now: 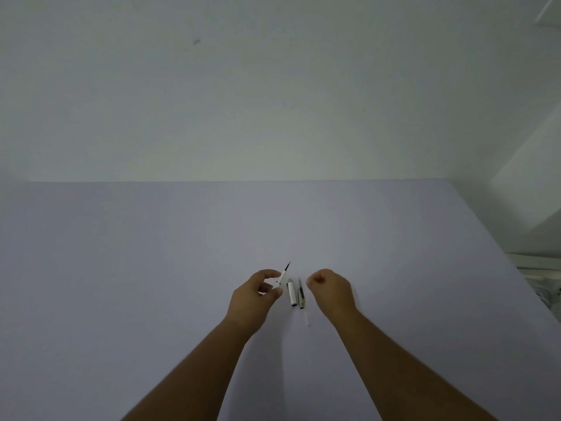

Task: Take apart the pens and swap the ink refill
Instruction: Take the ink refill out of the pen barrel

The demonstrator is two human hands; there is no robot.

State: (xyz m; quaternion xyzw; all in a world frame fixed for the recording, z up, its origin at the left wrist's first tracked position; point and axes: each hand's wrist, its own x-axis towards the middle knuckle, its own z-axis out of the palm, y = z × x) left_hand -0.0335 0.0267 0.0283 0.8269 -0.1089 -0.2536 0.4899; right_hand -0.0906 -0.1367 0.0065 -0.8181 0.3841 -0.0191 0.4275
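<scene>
My left hand (255, 296) pinches a white pen piece (283, 276) whose thin dark tip points up and away from me. On the table between my hands lie a white pen barrel (292, 293) and, just right of it, a thin dark refill (300, 294). A faint clear piece (307, 319) lies nearer to me, below the refill. My right hand (332, 291) hovers right of these parts with its fingers curled in; nothing shows in it.
The pale lilac table (151, 268) reaches back to a plain white wall. Its right edge runs diagonally down the right side, with white furniture (540, 278) beyond it.
</scene>
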